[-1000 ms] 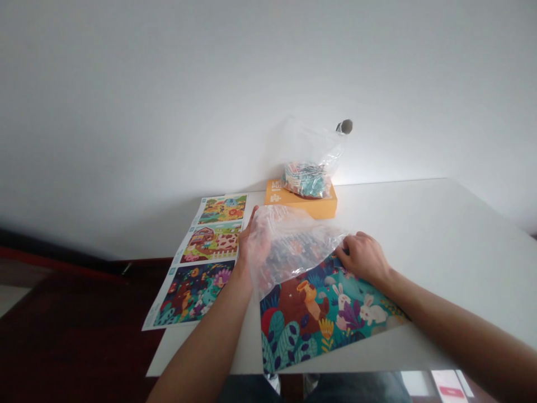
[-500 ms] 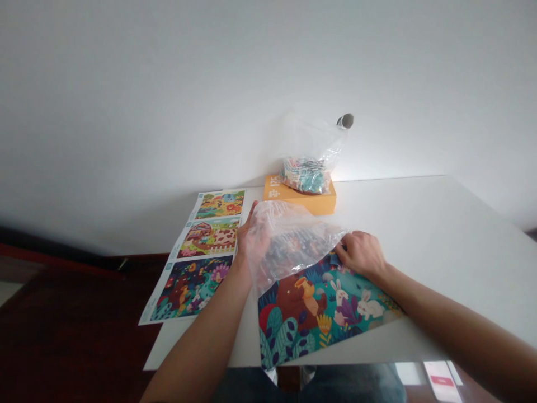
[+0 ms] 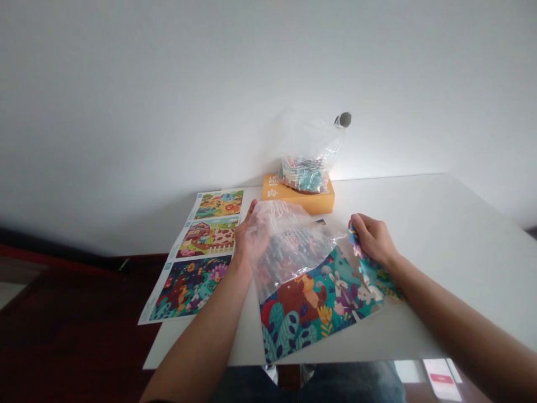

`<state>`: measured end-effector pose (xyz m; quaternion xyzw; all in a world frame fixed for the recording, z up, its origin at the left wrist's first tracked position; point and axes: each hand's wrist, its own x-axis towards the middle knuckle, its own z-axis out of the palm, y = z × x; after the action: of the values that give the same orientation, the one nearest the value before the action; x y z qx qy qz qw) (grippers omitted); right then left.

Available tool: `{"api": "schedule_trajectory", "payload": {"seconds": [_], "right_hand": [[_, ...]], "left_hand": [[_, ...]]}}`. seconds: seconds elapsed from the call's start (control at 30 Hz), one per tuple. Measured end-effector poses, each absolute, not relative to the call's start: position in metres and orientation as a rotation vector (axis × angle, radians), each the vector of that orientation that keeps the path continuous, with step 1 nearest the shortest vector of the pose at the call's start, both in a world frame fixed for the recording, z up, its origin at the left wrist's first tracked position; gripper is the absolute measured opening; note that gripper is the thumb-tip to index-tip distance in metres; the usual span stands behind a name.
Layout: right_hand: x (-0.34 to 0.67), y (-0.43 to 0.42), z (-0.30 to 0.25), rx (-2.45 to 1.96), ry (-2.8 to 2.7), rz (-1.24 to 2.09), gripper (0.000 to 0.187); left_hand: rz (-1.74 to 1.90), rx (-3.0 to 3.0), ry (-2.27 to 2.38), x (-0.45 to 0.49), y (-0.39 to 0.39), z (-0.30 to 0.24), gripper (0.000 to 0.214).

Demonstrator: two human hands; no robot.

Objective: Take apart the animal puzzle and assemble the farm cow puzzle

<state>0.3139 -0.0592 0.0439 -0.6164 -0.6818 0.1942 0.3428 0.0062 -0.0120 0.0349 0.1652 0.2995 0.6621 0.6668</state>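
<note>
Nearest lay the print (image 3: 310, 313) on the table (image 3: 440, 235), the clear bag (image 3: 293, 252) resting across its top. The left hand (image 3: 251, 238) gripped the bag's left edge; the right hand (image 3: 373, 240) clutched pieces (image 3: 354, 242) at its mouth. Behind, a second bag (image 3: 308, 162) sat on a box (image 3: 293, 197).

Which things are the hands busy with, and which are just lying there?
In hand: left hand against the clear bag of puzzle pieces; right hand gripping the bear picture sheet.
Lying about: strip of three pictures; orange box with a second bag of pieces on it.
</note>
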Motion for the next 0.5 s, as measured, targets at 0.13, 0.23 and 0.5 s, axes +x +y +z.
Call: {"api": "schedule_trajectory", "payload": {"seconds": [0.13, 0.23, 0.5], "right_hand": [[0.310, -0.054, 0.036, -1.555, -1.920, 0.478, 0.058], [0.312, -0.054, 0.032, -1.594, -1.763, 0.623, 0.061], [0.331, -0.053, 0.039, -1.464, -1.769, 0.380, 0.061]], "left_hand": [[1.488, 0.352, 0.648, 0.008, -0.015, 0.039, 0.026], [1.488, 0.320, 0.597, 0.007, -0.017, 0.039, 0.026], [1.449, 0.479, 0.469, 0.007, -0.028, 0.048, 0.040]]}}
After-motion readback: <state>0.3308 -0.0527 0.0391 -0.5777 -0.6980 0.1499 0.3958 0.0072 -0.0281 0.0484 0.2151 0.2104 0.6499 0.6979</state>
